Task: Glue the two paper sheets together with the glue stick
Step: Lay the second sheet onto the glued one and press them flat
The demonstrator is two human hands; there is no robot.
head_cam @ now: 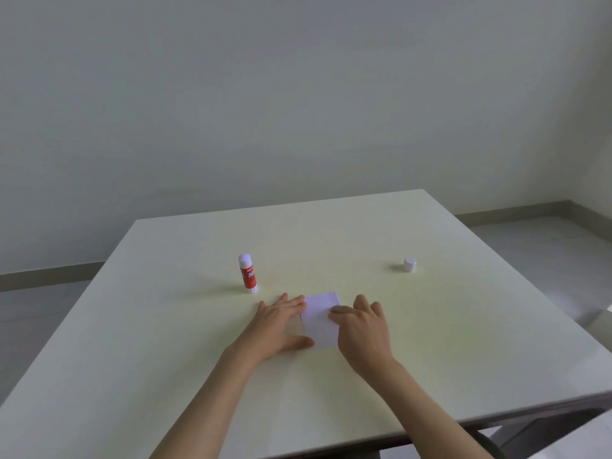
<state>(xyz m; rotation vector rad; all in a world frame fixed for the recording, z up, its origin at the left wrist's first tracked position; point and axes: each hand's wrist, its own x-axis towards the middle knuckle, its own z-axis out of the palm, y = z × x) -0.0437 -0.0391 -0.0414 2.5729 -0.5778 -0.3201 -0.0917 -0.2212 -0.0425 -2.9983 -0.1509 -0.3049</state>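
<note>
Late stage, by the look of it: sheets stacked, being pressed flat.
Glue stick (247,272) stands uncapped far left, cap (410,265) far right, apart. Left hand (280,323) flat, fingers spread, on the left edge of the paper (320,321); right hand (362,329) palm down, fingertips pressing its right edge. Nothing gripped. Only capping seems left.
</note>
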